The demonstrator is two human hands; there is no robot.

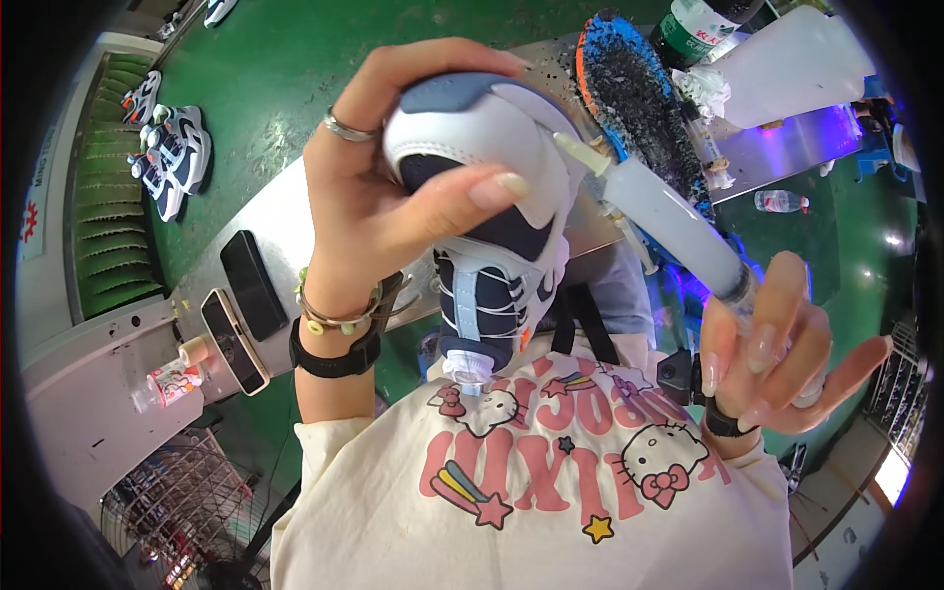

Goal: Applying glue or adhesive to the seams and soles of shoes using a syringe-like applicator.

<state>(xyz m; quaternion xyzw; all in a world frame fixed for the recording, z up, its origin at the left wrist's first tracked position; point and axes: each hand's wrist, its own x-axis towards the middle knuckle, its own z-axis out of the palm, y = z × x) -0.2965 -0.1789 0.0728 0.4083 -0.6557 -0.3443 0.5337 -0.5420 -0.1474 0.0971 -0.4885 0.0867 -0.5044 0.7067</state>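
Note:
My left hand (359, 202) is wrapped round the toe of a white and navy sneaker (462, 126), its thumb across the upper. The shoe is held up in front of me, toe pointing away, with pale laces and a light-blue tongue strip. In my right hand (772, 359) is a large plastic syringe (669, 216) with whitish contents, gripped near its rear end. Its narrow tip meets, or nearly meets, the right edge of the sneaker by the sole; exact contact I cannot tell.
A blue-rimmed, shoe-shaped thing covered in black crumbs (629, 84) lies beyond the syringe, near a green-labelled bottle (693, 34) and a translucent white container (796, 69). At left are two phones (254, 285), a small drink bottle (169, 383) and several sneakers (182, 147).

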